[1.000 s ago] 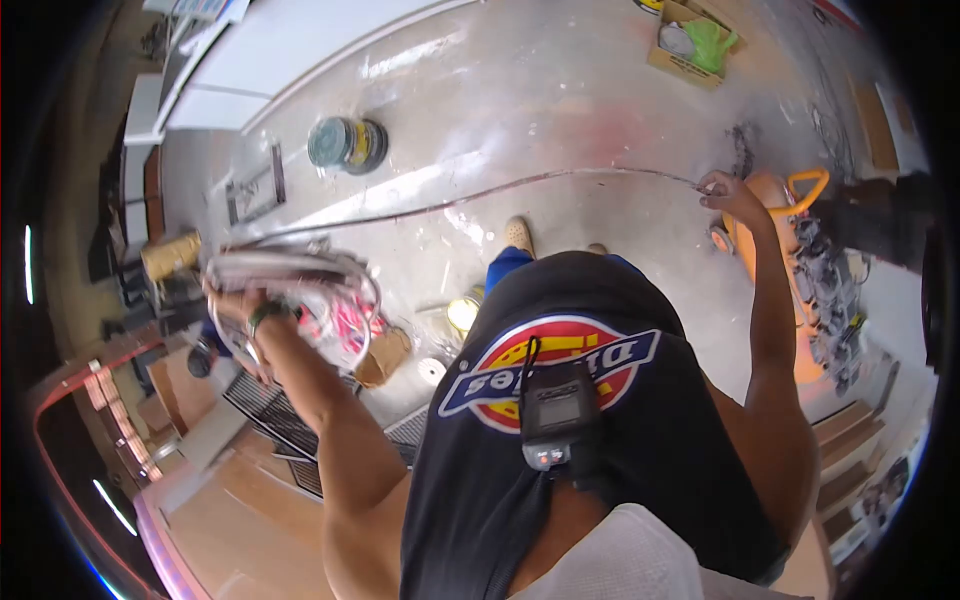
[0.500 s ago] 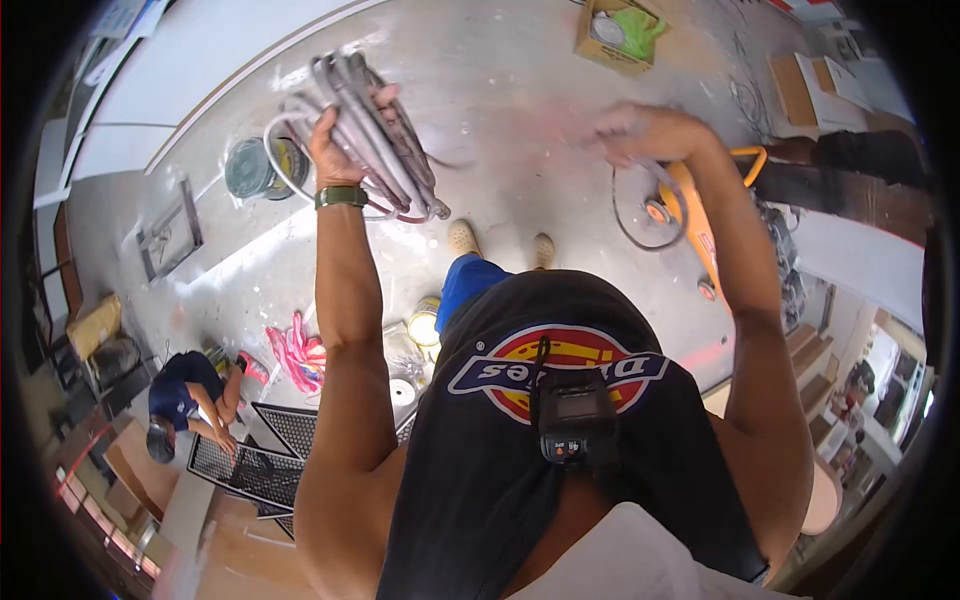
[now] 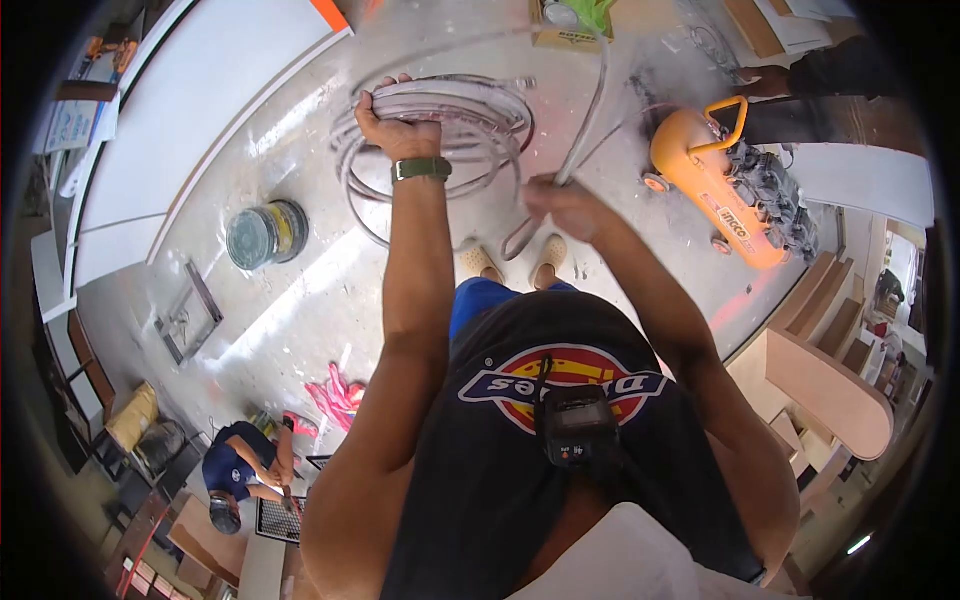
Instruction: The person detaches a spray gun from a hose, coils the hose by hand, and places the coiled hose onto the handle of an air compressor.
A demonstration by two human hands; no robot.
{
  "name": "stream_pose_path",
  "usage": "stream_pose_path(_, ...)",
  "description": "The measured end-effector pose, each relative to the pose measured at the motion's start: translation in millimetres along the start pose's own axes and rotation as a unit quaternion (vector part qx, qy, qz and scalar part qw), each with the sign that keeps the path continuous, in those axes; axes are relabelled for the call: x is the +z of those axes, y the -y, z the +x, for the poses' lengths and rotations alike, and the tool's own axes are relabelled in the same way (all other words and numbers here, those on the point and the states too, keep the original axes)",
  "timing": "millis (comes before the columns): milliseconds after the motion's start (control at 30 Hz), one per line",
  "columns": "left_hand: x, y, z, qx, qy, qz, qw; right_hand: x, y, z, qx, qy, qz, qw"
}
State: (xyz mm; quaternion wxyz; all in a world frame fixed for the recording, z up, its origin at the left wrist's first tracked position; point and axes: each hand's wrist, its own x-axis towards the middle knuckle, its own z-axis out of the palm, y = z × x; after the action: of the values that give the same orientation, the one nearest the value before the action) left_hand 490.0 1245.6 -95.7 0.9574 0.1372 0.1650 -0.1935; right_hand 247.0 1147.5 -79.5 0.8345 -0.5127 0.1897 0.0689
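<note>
A grey-white hose (image 3: 475, 98) hangs in several loops from my left hand (image 3: 400, 128), whose fingers are wrapped round the bundle at one side. Its coils spread out to the right and droop below the wrist. Lower and to the right, my right hand (image 3: 572, 208) is closed round a single strand of the same hose, slightly blurred. From that fist the strand runs upward in a wide arc, and a small bend of it dangles beneath. Right of this hand stands an orange air compressor (image 3: 700, 190) with wheels and a handle.
A lidded bucket (image 3: 265, 235) and a metal frame (image 3: 188, 315) are on the floor at left. Pink cloth (image 3: 337, 395) lies nearer. A crouching person (image 3: 240, 460) works at a black mesh panel (image 3: 280, 518). A cardboard box (image 3: 570, 38) sits ahead; wooden shelving (image 3: 830, 390) stands right.
My left hand has moved right, and the hose loops have opened out. My right hand has swung down and left towards the coil with a strand. The view has shifted, bringing the compressor fully into sight.
</note>
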Motion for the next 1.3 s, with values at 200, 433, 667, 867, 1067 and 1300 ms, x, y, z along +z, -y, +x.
stream_pose_path(200, 24.7, 56.5, -37.3, -0.044, -0.036, -0.004, 0.998, -9.0, -20.0, 82.0, -0.140, -0.149, 0.236, 0.950)
stream_pose_path(433, 36.7, 82.8, -75.8, -0.138, -0.009, 0.064, 0.988, -46.8, 39.0, 90.7, -0.258, -0.029, 0.467, 0.846)
stream_pose_path(667, 75.8, 111.6, -106.4, -0.207, 0.058, 0.178, 0.960, -90.5, 105.4, 71.0, -0.334, 0.078, 0.409, 0.846)
stream_pose_path(867, 108.8, 65.3, -146.4, -0.279, 0.308, 0.616, 0.669, -148.7, 150.1, 40.3, -0.246, 0.099, 0.422, 0.867)
stream_pose_path(1067, 125.9, 186.8, -88.7, 0.044, 0.400, 0.733, 0.548, -183.2, 154.3, 38.8, -0.156, 0.062, 0.344, 0.924)
stream_pose_path(1300, 63.2, 294.5, -54.0, -0.276, 0.233, 0.571, 0.738, -240.3, 166.0, 29.1, -0.027, -0.280, -0.116, 0.953)
